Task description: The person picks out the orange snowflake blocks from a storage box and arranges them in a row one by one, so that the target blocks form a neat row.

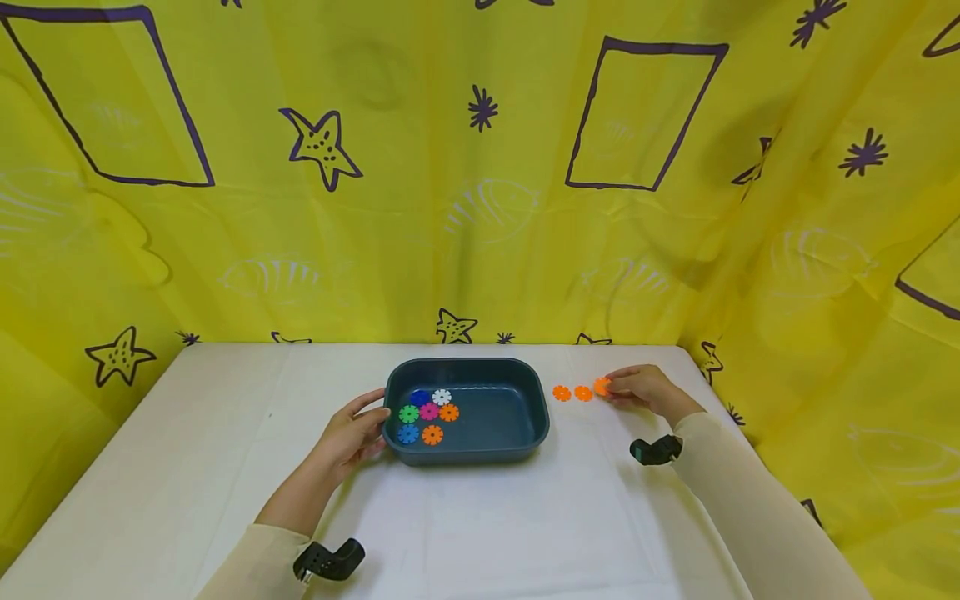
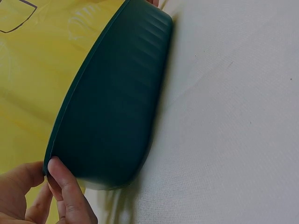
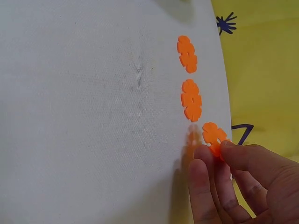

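A dark teal rectangular tray (image 1: 495,450) sits on the white table, with several flower-shaped plastic discs in its left half. My left hand (image 1: 356,433) holds the tray's left end, thumb and fingers pinching the rim in the left wrist view. To the right of the tray, my right hand (image 1: 641,387) pinches an orange snowflake disc (image 3: 212,133) between thumb and fingers, with its shadow on the cloth beneath. Beside it, an orange disc (image 3: 191,100) and another orange disc (image 3: 187,53) lie flat in a row on the cloth.
In the tray are a green disc (image 1: 408,414), a pink disc (image 1: 429,412), a white disc (image 1: 442,397), and blue and orange ones. A yellow patterned curtain (image 1: 480,250) hangs behind the white tablecloth (image 1: 480,533) and along both sides.
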The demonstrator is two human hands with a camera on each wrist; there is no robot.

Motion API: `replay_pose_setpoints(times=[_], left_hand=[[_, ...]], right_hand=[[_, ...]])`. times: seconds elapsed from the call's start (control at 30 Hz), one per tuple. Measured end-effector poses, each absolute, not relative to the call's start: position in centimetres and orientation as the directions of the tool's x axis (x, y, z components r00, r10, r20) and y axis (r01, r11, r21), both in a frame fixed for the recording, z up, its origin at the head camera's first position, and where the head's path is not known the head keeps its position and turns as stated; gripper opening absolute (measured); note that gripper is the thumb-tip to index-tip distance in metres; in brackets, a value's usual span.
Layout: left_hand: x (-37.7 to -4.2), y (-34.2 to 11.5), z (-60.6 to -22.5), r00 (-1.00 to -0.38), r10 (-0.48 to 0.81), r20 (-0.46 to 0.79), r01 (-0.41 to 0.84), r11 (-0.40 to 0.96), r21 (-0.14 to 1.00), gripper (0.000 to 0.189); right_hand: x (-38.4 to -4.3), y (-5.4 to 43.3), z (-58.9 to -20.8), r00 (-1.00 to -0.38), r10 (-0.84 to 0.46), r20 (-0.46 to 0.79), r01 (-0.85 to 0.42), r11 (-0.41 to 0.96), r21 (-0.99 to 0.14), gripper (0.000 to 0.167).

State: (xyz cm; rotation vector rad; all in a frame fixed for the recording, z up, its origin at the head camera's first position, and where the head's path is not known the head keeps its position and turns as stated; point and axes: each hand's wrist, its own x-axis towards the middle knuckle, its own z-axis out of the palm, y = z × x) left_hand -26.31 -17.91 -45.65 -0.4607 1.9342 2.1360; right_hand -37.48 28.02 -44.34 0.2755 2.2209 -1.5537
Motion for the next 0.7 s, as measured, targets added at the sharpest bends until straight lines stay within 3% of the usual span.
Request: replay_pose_setpoints(times=[0.7], left_hand=[[-26.23, -17.89, -45.72, -0.929, -0.037, -0.368, -0.362, -0.107, 0.926, 0.05]], right_hand=[[-37.23, 28.06, -44.7, -0.88, -0.019, -0.474, 0.43, 0.392, -0.814, 0.041]])
